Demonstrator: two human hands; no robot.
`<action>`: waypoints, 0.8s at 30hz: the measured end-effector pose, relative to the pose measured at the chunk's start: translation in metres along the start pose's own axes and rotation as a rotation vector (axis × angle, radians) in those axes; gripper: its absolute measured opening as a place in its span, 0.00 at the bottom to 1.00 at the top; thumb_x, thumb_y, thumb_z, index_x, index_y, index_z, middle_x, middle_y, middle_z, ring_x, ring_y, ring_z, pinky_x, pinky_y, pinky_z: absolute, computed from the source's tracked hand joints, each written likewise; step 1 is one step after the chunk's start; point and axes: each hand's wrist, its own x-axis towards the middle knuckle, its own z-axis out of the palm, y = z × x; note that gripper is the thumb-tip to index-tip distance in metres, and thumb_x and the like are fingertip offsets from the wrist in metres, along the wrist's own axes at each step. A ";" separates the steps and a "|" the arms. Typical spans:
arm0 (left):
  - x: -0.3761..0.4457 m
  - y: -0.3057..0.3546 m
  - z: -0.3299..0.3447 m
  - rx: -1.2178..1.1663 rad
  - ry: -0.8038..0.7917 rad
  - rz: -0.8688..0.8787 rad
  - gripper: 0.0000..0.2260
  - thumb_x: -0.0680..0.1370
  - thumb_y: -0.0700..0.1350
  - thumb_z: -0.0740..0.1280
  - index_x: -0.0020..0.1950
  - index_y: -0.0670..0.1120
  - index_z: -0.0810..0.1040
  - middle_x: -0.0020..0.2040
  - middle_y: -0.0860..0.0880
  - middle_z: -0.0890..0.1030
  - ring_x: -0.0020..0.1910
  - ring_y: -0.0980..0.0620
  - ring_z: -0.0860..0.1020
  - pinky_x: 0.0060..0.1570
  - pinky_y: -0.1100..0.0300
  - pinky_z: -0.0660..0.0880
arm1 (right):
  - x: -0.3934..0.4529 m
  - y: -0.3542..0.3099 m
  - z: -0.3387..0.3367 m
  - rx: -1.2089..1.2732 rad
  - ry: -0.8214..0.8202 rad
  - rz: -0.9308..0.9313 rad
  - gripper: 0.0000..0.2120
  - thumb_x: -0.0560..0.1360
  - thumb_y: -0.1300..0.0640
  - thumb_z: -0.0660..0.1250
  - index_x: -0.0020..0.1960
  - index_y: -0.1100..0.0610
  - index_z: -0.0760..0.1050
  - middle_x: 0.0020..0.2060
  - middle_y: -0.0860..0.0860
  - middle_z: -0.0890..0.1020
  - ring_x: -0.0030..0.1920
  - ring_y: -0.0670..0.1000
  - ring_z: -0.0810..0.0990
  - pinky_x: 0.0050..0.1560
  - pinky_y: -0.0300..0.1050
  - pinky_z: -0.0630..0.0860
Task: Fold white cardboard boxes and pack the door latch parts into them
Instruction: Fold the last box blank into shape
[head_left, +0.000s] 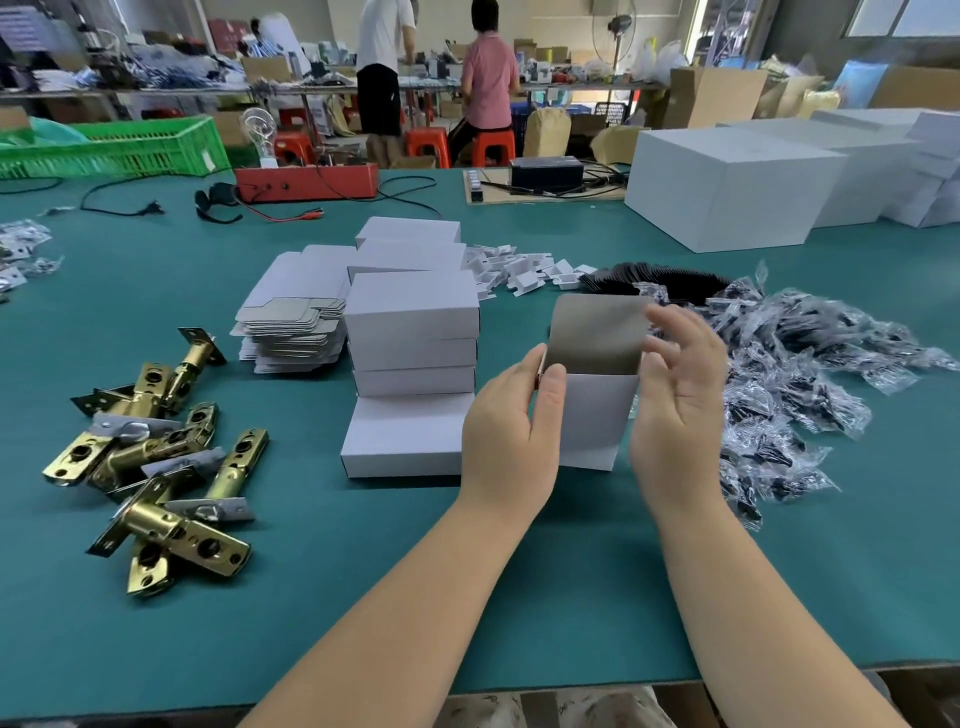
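The box (592, 415) is up off the mat right of the folded stack (410, 364), lid flap raised so the mouth stays open; the left hand (511, 436) pinches its left edge, thumb in front. The right hand (675, 410) sits loose-fingered beside it, holding nothing, hiding that wall. Latches (156, 457) wait well left of the stack; the box's inside can't be seen.

Single head-worn wide-angle view, forward and down, close over green table (363, 597).
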 end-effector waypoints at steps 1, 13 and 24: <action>0.000 0.001 -0.001 -0.002 -0.002 0.005 0.23 0.79 0.53 0.56 0.69 0.42 0.75 0.65 0.51 0.78 0.63 0.63 0.70 0.61 0.76 0.61 | 0.000 -0.001 -0.001 -0.043 0.014 -0.049 0.20 0.78 0.65 0.54 0.55 0.42 0.73 0.59 0.41 0.70 0.63 0.42 0.71 0.63 0.34 0.66; -0.006 0.005 -0.010 -0.062 -0.022 0.034 0.20 0.79 0.50 0.56 0.63 0.43 0.80 0.53 0.48 0.83 0.54 0.52 0.77 0.56 0.63 0.71 | -0.010 -0.005 -0.003 -0.167 -0.075 -0.069 0.18 0.77 0.50 0.55 0.64 0.50 0.73 0.46 0.50 0.80 0.41 0.36 0.74 0.44 0.28 0.68; -0.013 0.005 -0.009 -0.038 0.020 0.118 0.16 0.79 0.44 0.57 0.57 0.39 0.81 0.42 0.47 0.80 0.43 0.51 0.72 0.50 0.57 0.70 | -0.011 -0.009 0.000 -0.413 0.019 -0.199 0.21 0.75 0.56 0.53 0.57 0.62 0.80 0.56 0.62 0.72 0.49 0.37 0.65 0.54 0.20 0.59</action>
